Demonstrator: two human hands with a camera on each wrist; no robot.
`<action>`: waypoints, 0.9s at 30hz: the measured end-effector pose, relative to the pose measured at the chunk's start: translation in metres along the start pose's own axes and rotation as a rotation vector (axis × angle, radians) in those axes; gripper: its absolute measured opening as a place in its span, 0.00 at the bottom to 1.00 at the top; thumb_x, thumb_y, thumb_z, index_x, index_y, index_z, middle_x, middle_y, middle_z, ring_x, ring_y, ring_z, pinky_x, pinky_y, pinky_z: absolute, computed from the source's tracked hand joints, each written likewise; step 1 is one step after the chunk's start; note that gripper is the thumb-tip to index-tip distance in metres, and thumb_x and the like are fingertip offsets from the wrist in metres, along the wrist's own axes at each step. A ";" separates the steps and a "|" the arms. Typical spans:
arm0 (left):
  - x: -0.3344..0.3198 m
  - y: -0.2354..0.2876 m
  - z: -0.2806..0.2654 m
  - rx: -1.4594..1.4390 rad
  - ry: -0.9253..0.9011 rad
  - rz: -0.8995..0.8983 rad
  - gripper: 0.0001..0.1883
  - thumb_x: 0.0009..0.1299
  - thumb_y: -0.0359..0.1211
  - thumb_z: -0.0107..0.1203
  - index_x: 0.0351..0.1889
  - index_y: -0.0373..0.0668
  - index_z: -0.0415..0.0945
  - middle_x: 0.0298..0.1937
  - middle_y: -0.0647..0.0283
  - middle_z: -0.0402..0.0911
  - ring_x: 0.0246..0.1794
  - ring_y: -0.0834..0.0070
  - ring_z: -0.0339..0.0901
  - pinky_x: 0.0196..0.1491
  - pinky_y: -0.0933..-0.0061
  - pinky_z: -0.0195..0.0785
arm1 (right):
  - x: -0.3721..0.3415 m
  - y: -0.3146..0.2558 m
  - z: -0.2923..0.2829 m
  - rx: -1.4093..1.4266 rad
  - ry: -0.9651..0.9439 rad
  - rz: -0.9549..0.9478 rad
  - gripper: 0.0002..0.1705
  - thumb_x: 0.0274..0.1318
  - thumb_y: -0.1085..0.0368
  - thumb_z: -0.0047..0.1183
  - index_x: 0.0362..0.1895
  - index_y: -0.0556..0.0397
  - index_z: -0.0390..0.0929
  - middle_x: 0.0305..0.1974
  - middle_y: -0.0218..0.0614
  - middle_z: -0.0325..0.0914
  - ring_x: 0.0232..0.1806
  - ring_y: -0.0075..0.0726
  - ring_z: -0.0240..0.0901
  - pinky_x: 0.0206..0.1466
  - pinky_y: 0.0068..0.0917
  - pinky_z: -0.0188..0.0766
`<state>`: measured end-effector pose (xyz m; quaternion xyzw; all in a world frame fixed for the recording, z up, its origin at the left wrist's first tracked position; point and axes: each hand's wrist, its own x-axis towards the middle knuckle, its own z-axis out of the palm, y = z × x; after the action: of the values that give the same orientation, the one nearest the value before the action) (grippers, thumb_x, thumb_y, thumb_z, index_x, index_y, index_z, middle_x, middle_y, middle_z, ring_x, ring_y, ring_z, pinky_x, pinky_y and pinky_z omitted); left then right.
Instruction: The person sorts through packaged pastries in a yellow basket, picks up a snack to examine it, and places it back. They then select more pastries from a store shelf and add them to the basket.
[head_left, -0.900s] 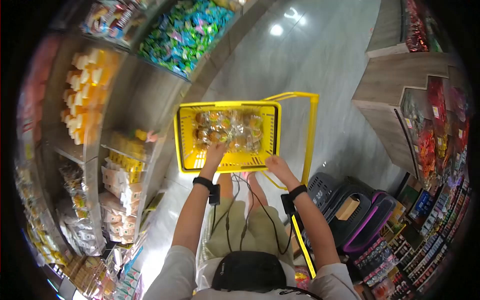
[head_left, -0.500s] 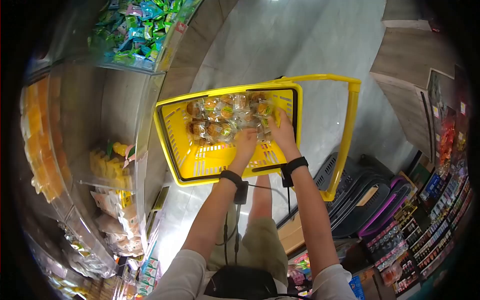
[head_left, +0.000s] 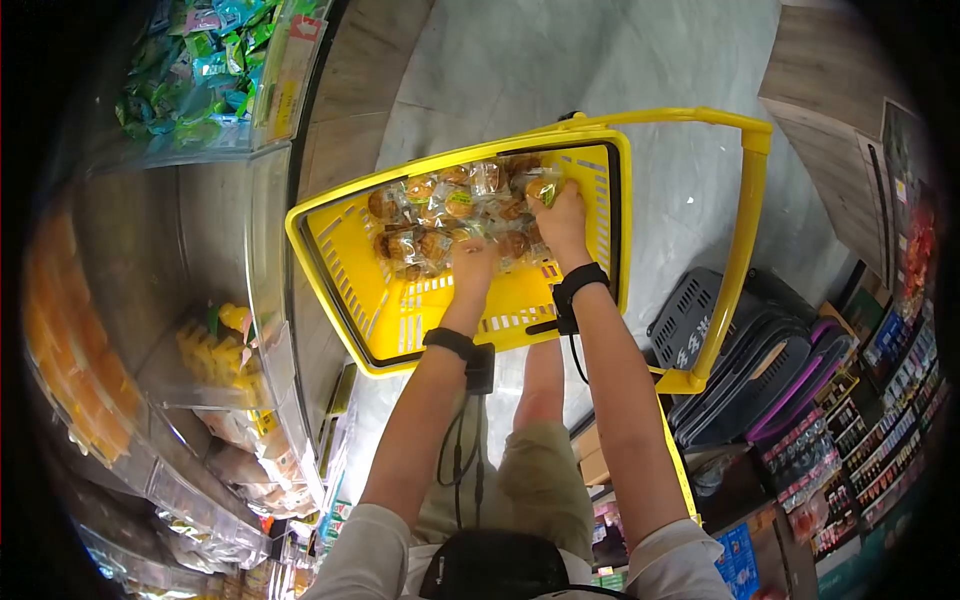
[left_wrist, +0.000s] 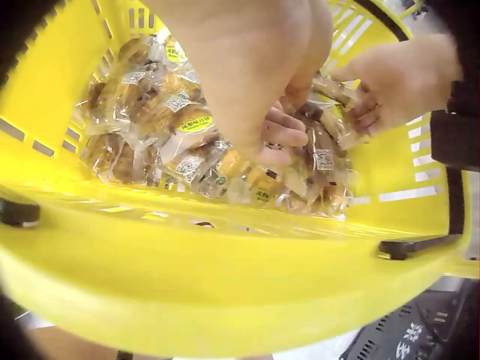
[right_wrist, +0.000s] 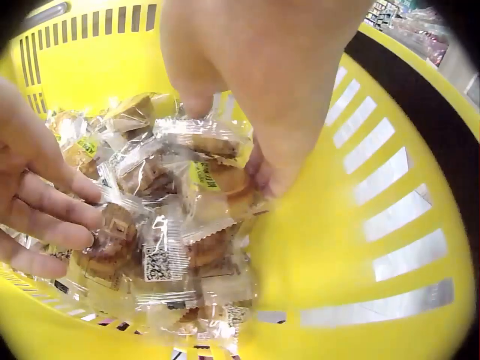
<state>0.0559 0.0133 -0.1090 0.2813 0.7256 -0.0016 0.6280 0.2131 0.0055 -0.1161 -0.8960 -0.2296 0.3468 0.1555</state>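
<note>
A yellow basket holds many clear-wrapped round brown pastries, heaped along its far side. In the head view my left hand lies over the near edge of the heap; the right wrist view shows that left hand with fingers loosely extended against the packets. My right hand is at the heap's right end, its thumb and fingers pinching one wrapped pastry with a green-yellow label. In the left wrist view, the right hand has its fingertips curled at a packet's edge.
The basket's raised yellow handle stands to the right. Shelves with blue and green packets and yellow goods line the left. Stacked dark baskets stand at the lower right, beside racks of small goods.
Both hands have moved from the basket's near side onto the pastries, and the right hand has taken hold of one at the right end. The basket appears larger and more tilted in the head view.
</note>
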 end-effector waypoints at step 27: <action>-0.060 0.025 0.000 -0.323 -0.182 0.392 0.15 0.65 0.26 0.52 0.50 0.40 0.69 0.46 0.65 0.74 0.43 0.79 0.73 0.39 0.80 0.67 | -0.095 0.002 -0.067 1.051 -0.263 0.229 0.26 0.53 0.71 0.54 0.56 0.55 0.60 0.49 0.36 0.70 0.47 0.32 0.71 0.48 0.29 0.70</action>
<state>0.0698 0.0100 -0.0452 0.3110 0.5889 0.2105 0.7157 0.1985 -0.0537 -0.0170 -0.6664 0.0559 0.5382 0.5130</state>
